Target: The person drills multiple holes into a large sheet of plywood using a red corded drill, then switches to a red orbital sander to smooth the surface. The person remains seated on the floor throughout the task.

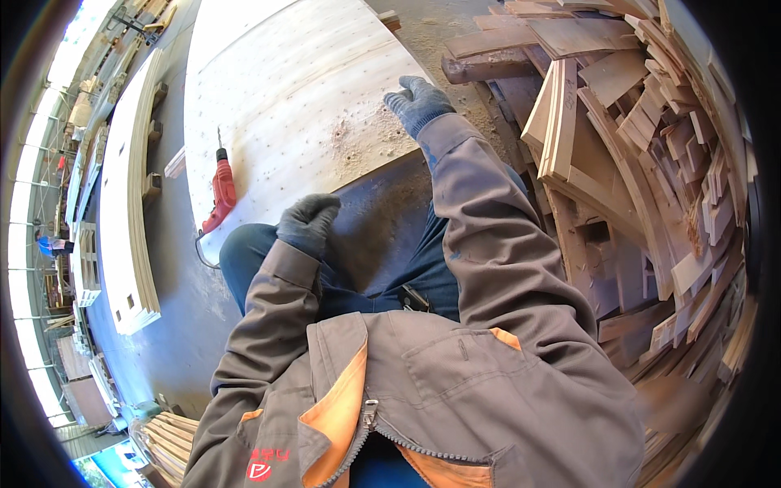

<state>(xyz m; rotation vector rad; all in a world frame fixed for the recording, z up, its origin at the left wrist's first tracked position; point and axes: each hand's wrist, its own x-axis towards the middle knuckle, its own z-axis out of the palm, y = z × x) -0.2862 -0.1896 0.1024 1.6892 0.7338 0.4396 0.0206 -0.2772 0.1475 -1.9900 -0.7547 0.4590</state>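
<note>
A large pale plywood panel (277, 106) dotted with small holes or marks lies in front of me, with wood chips and sawdust (366, 146) scattered near its close right part. My right hand (419, 106), in a grey knit glove, is at the panel's right edge, fingers and thumb apart, with nothing visible in it. Just off the near edge, above my knee, my left hand (307, 224) is gloved too and its fingers are curled in; whatever they may hold is hidden. A red power drill (221, 193) with a long bit lies on the panel's left side, its cord dropping over the edge.
A heap of wood offcuts (602, 154) rises close on my right. To the left, a stack of long pale panels (130, 195) rests on wooden blocks. Bundled wood strips (167, 443) lie at the lower left. Another person (55, 246) is far off at the left.
</note>
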